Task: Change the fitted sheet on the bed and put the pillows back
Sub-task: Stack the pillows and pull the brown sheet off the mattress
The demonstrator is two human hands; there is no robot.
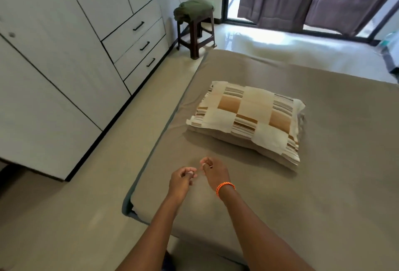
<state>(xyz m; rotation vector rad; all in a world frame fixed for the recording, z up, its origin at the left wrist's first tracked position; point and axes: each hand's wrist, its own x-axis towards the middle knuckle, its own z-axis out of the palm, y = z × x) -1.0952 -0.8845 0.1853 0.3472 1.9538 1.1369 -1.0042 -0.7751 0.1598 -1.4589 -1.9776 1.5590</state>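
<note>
Pinching something too small to make out, the left hand (181,179) and right hand (212,172) are held with curled fingers (205,161) above the fitted sheet (280,195) on the bed; the pillow (248,119) is seen beyond.

Both hands outstretched, fingers (190,173) loosely curled

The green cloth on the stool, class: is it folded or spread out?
Folded, roughly. The green cloth sits as a thick bundle on the brown stool, its edges drooping slightly over the seat rather than hanging open.
</note>
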